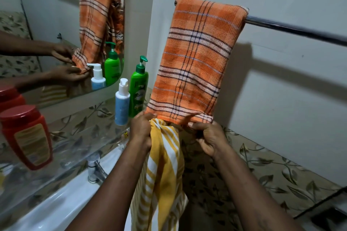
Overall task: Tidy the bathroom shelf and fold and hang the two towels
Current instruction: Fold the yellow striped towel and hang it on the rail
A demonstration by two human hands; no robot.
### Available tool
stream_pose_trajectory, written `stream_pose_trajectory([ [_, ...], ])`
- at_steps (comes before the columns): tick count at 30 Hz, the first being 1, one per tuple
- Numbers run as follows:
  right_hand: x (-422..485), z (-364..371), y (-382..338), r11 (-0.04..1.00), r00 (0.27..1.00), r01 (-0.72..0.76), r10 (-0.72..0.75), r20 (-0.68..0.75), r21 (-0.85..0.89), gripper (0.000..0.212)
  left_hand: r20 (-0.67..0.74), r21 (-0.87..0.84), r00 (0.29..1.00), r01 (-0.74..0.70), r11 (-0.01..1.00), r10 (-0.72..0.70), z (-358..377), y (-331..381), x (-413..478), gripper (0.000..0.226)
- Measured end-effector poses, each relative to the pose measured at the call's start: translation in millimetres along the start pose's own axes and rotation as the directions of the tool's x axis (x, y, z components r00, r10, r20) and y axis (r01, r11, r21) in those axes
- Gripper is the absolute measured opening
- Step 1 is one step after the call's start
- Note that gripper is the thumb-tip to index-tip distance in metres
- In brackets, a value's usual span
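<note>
The orange checked towel (195, 58) is draped over the towel rail (293, 28) above both hands, and its lower edge is met by them. Its lower right corner is pinched between the thumb and curled fingers of the right hand (211, 139). The bunched top of the yellow striped towel (163, 165) is clenched in the left hand (141, 128), which is pressed against the orange towel's lower left corner; whether that corner is also gripped cannot be told, since the fingertips are hidden behind the cloth. The yellow towel is let hang from the left hand, down between the two forearms, and its lower end is cut off by the bottom of the frame. The rear layer of the orange towel is concealed behind the front one. Just to the left of the left hand, a green pump bottle (139, 90) and a blue bottle (122, 107) are stood upright on the glass shelf (75, 148), touching or nearly so. Well off to the left, a red bottle (28, 137) is seen, its label too blurred to be read. Below and left of the left forearm, a tap (94, 169) and part of the basin (56, 204) are visible.
</note>
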State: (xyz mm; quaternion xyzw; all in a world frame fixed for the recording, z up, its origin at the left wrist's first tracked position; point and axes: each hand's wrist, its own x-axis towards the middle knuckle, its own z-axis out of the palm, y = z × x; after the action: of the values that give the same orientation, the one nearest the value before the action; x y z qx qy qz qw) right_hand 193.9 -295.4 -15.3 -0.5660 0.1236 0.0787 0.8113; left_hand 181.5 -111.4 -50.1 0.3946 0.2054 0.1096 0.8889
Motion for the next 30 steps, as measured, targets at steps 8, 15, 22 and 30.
stream_pose_trajectory([
  [8, 0, -18, -7, 0.999, 0.995, 0.016, -0.021, -0.100, -0.050, 0.038, -0.077, -0.029, 0.997, -0.012, 1.000, 0.010, 3, 5, -15, 0.030],
  [15, -11, -50, 12, 0.980, 0.989, -0.024, -0.005, -0.146, -0.199, 0.013, -0.072, -0.022, 0.997, 0.006, 1.000, -0.008, 13, 3, -53, 0.031],
  [22, -63, -68, 23, 0.826, 0.906, 0.414, -0.416, 0.079, -0.383, 0.044, 0.147, -0.073, 0.989, 0.041, 0.997, -0.030, 31, 9, -149, 0.040],
  [30, -147, -72, -28, 0.849, 0.626, 0.467, -0.119, 0.771, -0.248, 0.048, 0.686, 0.185, 0.726, -0.120, 0.975, -0.041, 30, 36, -226, 0.043],
])
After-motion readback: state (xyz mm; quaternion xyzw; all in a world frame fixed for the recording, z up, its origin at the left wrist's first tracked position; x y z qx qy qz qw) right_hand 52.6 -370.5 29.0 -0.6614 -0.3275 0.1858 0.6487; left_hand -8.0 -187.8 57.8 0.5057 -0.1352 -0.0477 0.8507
